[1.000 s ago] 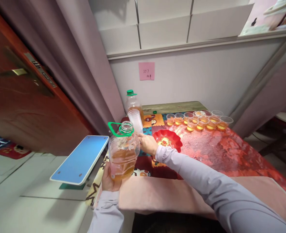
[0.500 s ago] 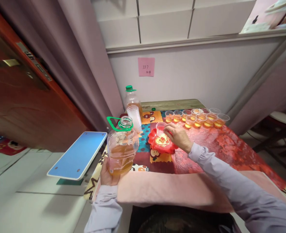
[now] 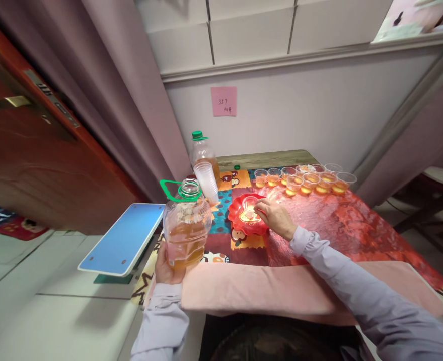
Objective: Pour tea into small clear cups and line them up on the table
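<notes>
My left hand [image 3: 166, 268] grips the bottom of a big clear jug [image 3: 186, 225] with amber liquid, an open neck and a green handle, held upright at the table's left edge. My right hand [image 3: 275, 216] rests on the right rim of a red scalloped plate [image 3: 240, 225], fingers pinched on a small clear plastic cup [image 3: 248, 206] that stands in the plate. A stack of empty clear cups [image 3: 207, 181] stands just behind the jug.
Several small cups with amber liquid [image 3: 311, 180] line the table's far edge. A capped bottle [image 3: 202, 150] stands at the back left. A blue-topped stool [image 3: 125, 240] sits left of the table. A pink cloth [image 3: 266, 291] covers the near edge; a red door [image 3: 36, 150] is at left.
My right hand left the cup stack, carried one clear cup to the red plate and set it down in it. The jug stayed upright in my left hand.
</notes>
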Available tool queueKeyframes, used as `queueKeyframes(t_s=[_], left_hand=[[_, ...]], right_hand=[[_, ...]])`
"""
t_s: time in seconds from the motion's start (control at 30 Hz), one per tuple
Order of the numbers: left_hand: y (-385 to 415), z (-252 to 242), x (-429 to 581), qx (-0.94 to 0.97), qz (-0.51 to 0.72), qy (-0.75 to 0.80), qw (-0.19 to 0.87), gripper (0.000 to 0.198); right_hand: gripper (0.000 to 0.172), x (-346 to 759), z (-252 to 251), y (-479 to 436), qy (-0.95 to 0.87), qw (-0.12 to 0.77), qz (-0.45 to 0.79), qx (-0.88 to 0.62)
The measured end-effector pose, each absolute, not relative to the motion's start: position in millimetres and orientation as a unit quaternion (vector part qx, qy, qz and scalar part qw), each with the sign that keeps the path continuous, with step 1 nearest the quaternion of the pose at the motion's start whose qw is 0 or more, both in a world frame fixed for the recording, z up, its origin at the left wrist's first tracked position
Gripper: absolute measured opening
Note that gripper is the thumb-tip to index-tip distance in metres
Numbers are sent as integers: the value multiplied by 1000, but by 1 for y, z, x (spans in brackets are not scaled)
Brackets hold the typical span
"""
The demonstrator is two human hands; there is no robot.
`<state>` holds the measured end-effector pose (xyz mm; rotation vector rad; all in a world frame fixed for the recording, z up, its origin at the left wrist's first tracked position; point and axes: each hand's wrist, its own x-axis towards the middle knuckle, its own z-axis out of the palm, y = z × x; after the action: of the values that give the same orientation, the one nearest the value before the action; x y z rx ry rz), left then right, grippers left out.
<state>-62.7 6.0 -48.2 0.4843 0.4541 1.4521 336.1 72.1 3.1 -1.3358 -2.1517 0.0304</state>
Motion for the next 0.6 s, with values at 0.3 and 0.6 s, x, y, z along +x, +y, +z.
queueKeyframes(t_s=[0.3, 0.6], left_hand=[[1, -39, -55, 204, 625, 183, 731, 57], [3, -38, -54, 216, 620, 155, 738, 58]], right_hand=[[23, 342, 15, 58, -786, 360, 24, -501], [25, 296, 28, 36, -628, 552, 204, -509]])
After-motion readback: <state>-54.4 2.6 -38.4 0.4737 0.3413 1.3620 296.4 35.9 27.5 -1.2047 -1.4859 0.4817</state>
